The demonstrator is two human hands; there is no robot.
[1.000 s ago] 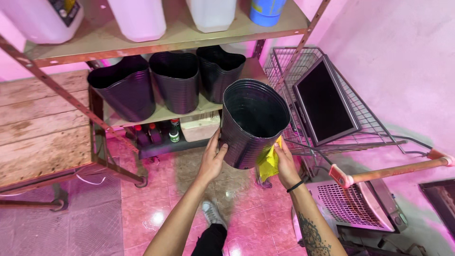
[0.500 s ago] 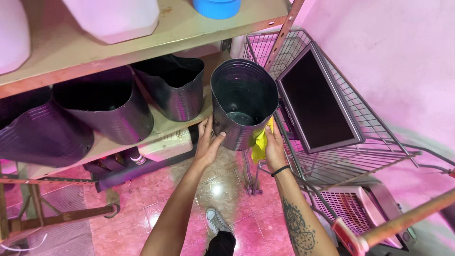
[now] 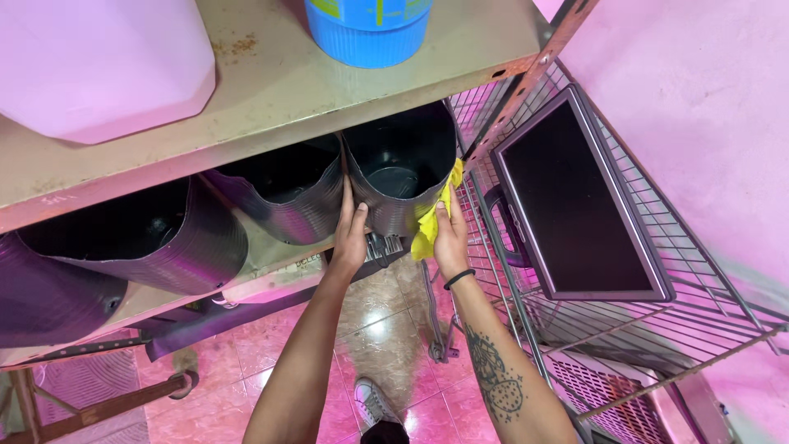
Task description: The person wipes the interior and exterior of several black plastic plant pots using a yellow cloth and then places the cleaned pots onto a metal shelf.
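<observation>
Two bare hands grip a black ribbed plastic pot (image 3: 400,177), round and deep, its open mouth tipped toward the camera so the dark, smooth inside and flat bottom show. It sits at the right end of the lower shelf (image 3: 271,263) of a metal rack, tucked beneath the upper shelf board (image 3: 271,107). The left hand (image 3: 349,238) is pressed flat against the pot's left wall, fingers closed upward along the ribs. The right hand (image 3: 450,238) clasps the right wall with a crumpled yellow cloth (image 3: 433,222) pinned between palm and pot; a black band circles that wrist and a tattoo marks the forearm. Just left of the pot, a second black pot (image 3: 283,193) lies touching it, and a third (image 3: 136,247) lies farther left. Above, a blue tub (image 3: 368,33) and a pale jug (image 3: 103,66) stand on the upper board. To the right, a dark flat screen (image 3: 575,205) leans inside a wire cart (image 3: 657,321), over pink floor tiles (image 3: 386,345).
</observation>
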